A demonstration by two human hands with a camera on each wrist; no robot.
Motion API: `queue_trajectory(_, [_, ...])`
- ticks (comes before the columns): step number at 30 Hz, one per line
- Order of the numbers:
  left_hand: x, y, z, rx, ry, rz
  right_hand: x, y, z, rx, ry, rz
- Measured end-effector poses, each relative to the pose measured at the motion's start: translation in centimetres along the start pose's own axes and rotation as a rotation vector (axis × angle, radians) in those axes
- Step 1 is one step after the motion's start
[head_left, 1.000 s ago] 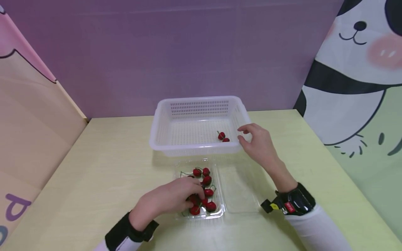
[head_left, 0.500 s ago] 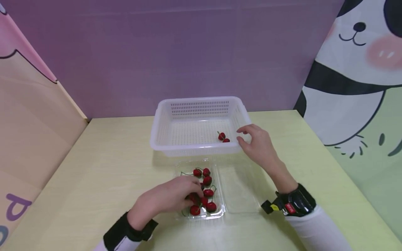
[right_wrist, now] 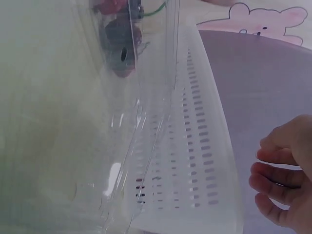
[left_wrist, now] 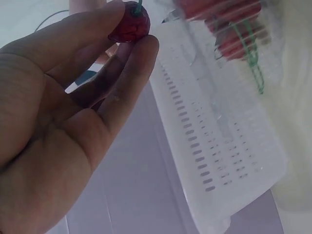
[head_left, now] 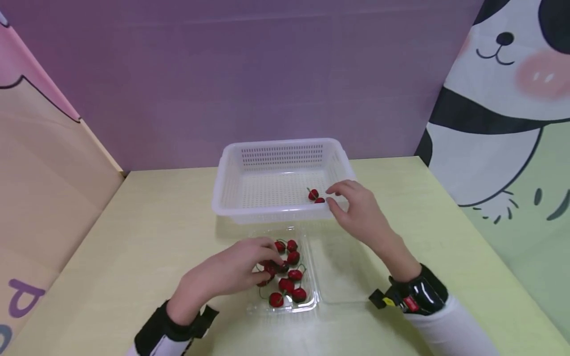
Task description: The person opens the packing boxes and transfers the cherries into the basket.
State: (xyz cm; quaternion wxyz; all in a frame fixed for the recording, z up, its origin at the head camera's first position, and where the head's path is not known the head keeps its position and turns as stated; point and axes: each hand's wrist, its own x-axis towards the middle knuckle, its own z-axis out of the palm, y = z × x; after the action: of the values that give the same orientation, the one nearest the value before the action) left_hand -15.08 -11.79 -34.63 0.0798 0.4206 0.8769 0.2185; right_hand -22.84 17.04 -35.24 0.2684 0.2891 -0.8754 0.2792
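Note:
My left hand (head_left: 236,267) is over the left side of a clear plastic clamshell box (head_left: 313,291) that holds several red cherries (head_left: 299,295) with green stems. In the left wrist view, a cherry (left_wrist: 130,24) is pinched between its thumb and fingertips. Over the front right corner of a white slotted basket (head_left: 267,213), my right hand (head_left: 365,215) hovers with loosely bent fingers, and nothing shows between them. Two cherries (head_left: 313,194) lie in the basket near those fingertips. The right wrist view has the right hand (right_wrist: 287,170) beside the basket's rim.
The box's transparent lid (head_left: 343,277) lies folded out to the right on the pale wooden table (head_left: 169,222). A purple backdrop (head_left: 276,74) stands right behind the basket. Printed panels, one with a panda (head_left: 498,133), flank the table.
My left hand has risen slightly and shifted left with a cherry, uncovering the cherries beneath it. My right hand has moved a little left, closer to the two cherries in the basket.

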Motion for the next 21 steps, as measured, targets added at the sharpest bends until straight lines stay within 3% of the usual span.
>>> queue_trajectory(13, [-1.0,-0.5,-2.6,-0.010,0.161,0.015,-0.8,-3.4,-0.2,-0.016,-0.294,-0.159])
queue_trajectory(21, [-0.8,-1.3,-3.7,-0.042,0.283,0.009,-1.8,-4.9,0.9,-0.031,-0.501,-0.361])
